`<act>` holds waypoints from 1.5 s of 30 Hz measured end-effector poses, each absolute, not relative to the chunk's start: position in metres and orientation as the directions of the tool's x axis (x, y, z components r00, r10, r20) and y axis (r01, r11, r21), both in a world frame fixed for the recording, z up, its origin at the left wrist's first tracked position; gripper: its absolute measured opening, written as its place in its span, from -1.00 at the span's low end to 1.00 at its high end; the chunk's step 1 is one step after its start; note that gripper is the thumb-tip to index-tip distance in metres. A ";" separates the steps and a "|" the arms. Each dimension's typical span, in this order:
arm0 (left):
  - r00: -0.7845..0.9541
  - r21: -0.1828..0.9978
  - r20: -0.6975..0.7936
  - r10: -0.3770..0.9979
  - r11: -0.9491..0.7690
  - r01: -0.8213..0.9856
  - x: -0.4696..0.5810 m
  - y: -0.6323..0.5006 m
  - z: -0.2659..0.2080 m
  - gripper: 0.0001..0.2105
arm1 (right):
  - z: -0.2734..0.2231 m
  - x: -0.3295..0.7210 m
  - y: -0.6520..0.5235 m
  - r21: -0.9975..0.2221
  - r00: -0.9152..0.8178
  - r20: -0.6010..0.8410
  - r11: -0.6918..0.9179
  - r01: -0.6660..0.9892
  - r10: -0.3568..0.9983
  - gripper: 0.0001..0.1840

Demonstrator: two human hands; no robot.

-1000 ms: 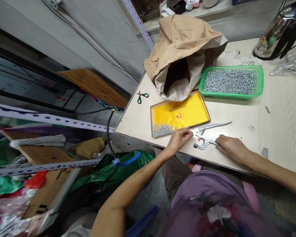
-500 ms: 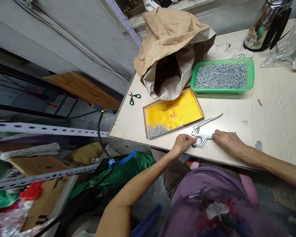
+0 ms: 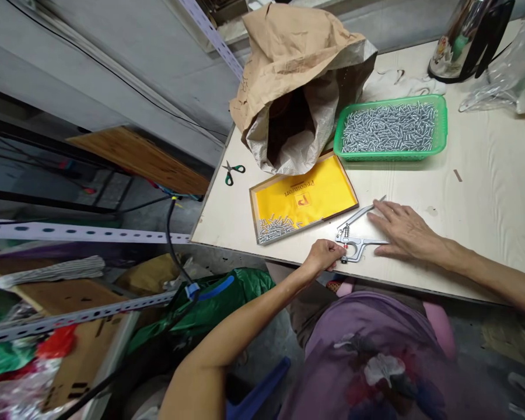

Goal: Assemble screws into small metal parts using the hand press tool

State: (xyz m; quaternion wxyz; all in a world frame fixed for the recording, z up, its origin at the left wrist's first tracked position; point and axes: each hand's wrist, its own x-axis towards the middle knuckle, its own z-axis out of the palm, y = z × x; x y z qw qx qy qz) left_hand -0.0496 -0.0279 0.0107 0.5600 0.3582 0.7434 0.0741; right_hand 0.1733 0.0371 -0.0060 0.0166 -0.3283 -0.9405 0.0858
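Silver hand pliers [image 3: 357,249], with two long handles and a small spring between them, lie near the table's front edge. My right hand [image 3: 405,228] is spread at the handle ends, fingertips by the upper handle and thumb by the lower one. At the jaws, my left hand [image 3: 324,255] is closed in a pinch; what it holds is hidden, and a small red spot shows beside the fingertips. Just behind lies a shallow box [image 3: 254,214] with a yellow printed sheet [image 3: 308,195] and a heap of small silvery metal pieces [image 3: 276,227] in its near left corner.
A green basket [image 3: 441,131] full of similar metal pieces [image 3: 387,128] stands behind, beside a large open paper sack [image 3: 297,44]. Scissors [image 3: 233,172] lie at the left. A metal kettle [image 3: 457,44] and clear plastic bag [image 3: 492,93] are at the back right.
My right hand has opened from its hold on the lower handle and spread upward toward the upper handle. My left hand stays at the jaws. The view has shifted slightly.
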 end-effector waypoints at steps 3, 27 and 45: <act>-0.126 0.509 -0.776 0.618 0.732 0.453 -0.047 -0.029 0.015 -0.84 | -0.018 0.177 0.051 -0.149 -0.798 -0.024 0.787 0.598 0.602 0.01; 0.536 0.385 -0.097 0.839 -0.465 0.797 -0.024 -0.006 -0.012 -0.47 | -0.006 0.167 0.038 -0.264 -0.794 -0.088 0.754 0.601 0.602 -0.49; 0.513 0.287 -0.297 0.805 -0.437 0.852 -0.006 0.000 -0.003 -0.91 | -0.005 0.170 0.025 -0.208 -0.773 -0.114 0.746 0.632 0.624 -0.81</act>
